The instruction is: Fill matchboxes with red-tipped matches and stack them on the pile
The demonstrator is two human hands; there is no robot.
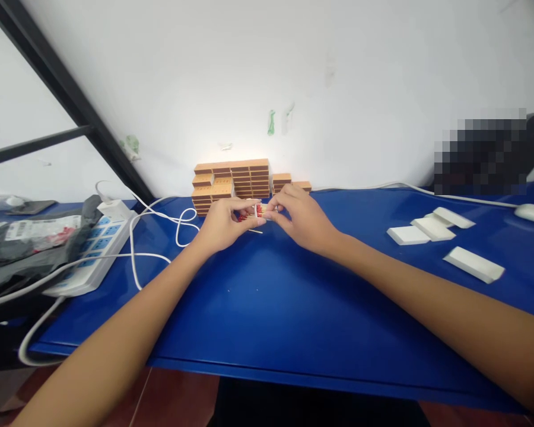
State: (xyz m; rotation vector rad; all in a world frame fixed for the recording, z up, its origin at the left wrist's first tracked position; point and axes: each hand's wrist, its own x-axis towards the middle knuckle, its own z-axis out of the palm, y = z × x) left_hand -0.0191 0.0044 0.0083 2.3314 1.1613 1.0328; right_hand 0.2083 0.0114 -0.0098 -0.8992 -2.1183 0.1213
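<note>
My left hand (pixel 222 226) is closed, thumb and fingertips pinching a small white matchbox tray (pixel 256 209) above the blue table. Red-headed matches (pixel 261 209) show at the tray, between my two hands. From the other side, my right hand (pixel 303 218) has its thumb and fingers pressed together on the pale ends of these matches. How many it grips is hidden. A loose match (pixel 256 230) lies on the table just below, and more red heads show behind my left fingers. Beyond my hands, a stack of brown matchboxes (pixel 250 174) stands against the wall.
A shorter matchbox stack (pixel 282 178) sits right of the large one. Several white trays (pixel 408 235) lie at the right. On the left are a power strip (pixel 109 246), looping white cables (pixel 132 252) and a grey plastic package (pixel 31 249). A pixelated dark object (pixel 480 157) stands back right.
</note>
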